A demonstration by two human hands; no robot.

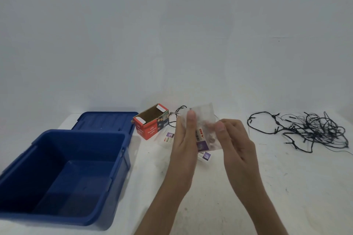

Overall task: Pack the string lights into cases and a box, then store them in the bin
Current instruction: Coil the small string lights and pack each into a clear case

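My left hand [184,139] and my right hand [236,139] both hold a clear plastic case [205,129] with a printed label, raised above the table centre. Coiled lights seem to show inside it, blurred. Two more labelled clear cases lie on the table: one [168,138] left of my hands, one [205,156] just under them. An open red cardboard box [150,123] marked LED Decorative Lights stands behind on the left. A short dark string of lights [178,113] lies beside that box. A big tangle of dark string lights [313,131] lies at the right.
An open blue plastic bin [63,173] with nothing in it stands at the left front of the white table [296,187]. Its blue lid [107,121] lies behind it. A plain pale wall rises behind the table.
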